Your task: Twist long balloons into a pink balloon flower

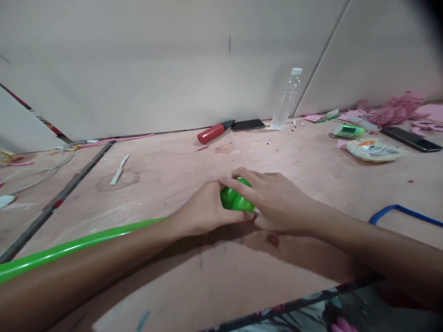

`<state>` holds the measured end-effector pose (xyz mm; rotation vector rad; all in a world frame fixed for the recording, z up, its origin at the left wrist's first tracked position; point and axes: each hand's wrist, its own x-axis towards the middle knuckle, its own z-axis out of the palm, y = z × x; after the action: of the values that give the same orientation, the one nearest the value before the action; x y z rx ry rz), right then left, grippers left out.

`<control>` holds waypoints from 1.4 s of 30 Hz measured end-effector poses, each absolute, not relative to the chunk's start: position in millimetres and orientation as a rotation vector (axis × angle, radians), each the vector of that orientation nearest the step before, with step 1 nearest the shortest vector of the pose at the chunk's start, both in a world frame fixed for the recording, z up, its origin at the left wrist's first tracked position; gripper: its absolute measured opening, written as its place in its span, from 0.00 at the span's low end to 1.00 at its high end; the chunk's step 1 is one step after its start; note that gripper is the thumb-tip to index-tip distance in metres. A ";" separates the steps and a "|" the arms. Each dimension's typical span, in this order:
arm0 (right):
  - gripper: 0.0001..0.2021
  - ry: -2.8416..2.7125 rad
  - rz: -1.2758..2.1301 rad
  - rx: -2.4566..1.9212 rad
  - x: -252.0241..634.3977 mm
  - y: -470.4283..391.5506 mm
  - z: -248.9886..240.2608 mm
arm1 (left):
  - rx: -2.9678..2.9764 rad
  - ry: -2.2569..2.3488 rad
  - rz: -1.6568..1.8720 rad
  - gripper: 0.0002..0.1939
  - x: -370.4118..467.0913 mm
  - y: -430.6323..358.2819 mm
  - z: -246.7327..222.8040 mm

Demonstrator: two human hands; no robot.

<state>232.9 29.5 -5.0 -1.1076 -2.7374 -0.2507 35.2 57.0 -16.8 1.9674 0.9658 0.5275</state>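
Note:
A long green modelling balloon (86, 246) runs in from the left edge, behind my left forearm, to my hands at the middle. There its end forms short rounded bulges (238, 199) that show between my fingers. My left hand (204, 210) closes round the bulges from the left, thumb along the near side. From the right, my right hand (277, 198) grips the same part, its fingers curled over the top. The fingertips of both hands meet there. The underside of the bulges and any twist between them are hidden by my fingers.
Against the wall lie a red hand pump (212, 134) and a black phone (248, 125), beside an upright clear bottle (286, 99). Rightward are a white packet (374, 150), another phone (413, 139), pink paper (398, 109) and a blue strip (384, 213). White cables (51, 170) lie left.

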 end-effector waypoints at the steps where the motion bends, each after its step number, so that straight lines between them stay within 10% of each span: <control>1: 0.36 -2.731 -0.272 -1.141 229.9 28.4 -6.9 | 1.971 0.966 0.545 0.30 35.5 56.7 -16.9; 7: 0.19 -2.721 -0.276 -1.193 223.1 28.2 -13.9 | 1.981 0.797 0.168 0.31 24.7 79.4 -6.4; 25: 0.29 -2.620 -0.089 -1.200 228.6 34.3 -15.0 | 2.060 0.824 0.320 0.31 21.1 72.8 -7.2; 42: 0.15 -2.372 0.536 -0.964 241.8 42.1 -23.8 | 2.562 1.081 0.045 0.33 15.5 72.0 -6.9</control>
<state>241.8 42.1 -23.8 -0.9643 -2.3720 0.5359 15.5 72.0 -6.9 2.5617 1.0808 0.0446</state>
